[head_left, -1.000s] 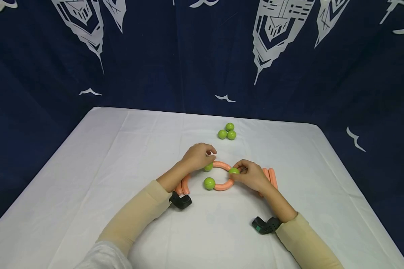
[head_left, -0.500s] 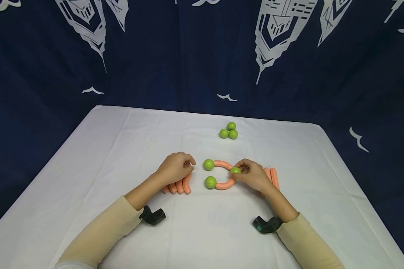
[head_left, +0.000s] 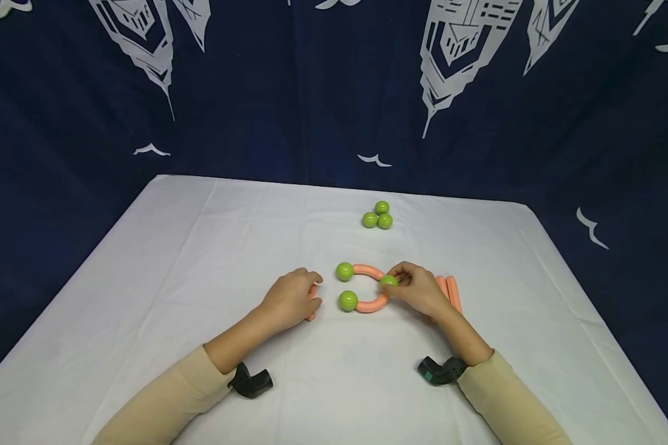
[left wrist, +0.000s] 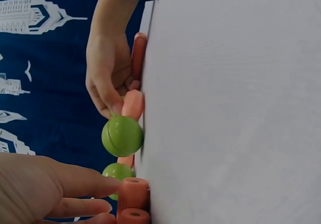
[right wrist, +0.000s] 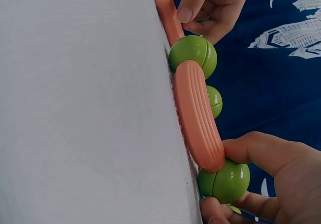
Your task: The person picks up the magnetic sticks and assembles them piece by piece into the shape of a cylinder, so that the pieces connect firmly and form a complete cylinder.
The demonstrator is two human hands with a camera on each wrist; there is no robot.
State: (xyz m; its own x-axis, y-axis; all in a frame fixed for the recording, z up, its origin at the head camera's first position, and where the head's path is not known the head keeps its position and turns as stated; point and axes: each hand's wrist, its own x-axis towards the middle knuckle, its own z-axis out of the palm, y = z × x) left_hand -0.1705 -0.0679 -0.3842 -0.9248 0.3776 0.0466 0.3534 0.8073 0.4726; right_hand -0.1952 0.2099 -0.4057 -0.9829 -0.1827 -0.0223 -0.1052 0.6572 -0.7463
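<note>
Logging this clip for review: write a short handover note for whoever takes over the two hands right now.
Left hand: rests on the loose orange curved tubes; grip unclear.
Right hand: pinches the middle green ball of the chain.
Done: two orange tubes link three green balls in a C on the white cloth.
Left: C open on its left; spare tubes behind right hand; three loose balls farther back.

Staged recording setup: draped table (head_left: 200, 247), printed backdrop (head_left: 312, 93).

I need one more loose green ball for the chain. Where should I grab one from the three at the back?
Take the far ball from above, pinching its left and right sides; it sits at the cluster's peak, its back free, while the two nearer balls touch it in front.
</note>
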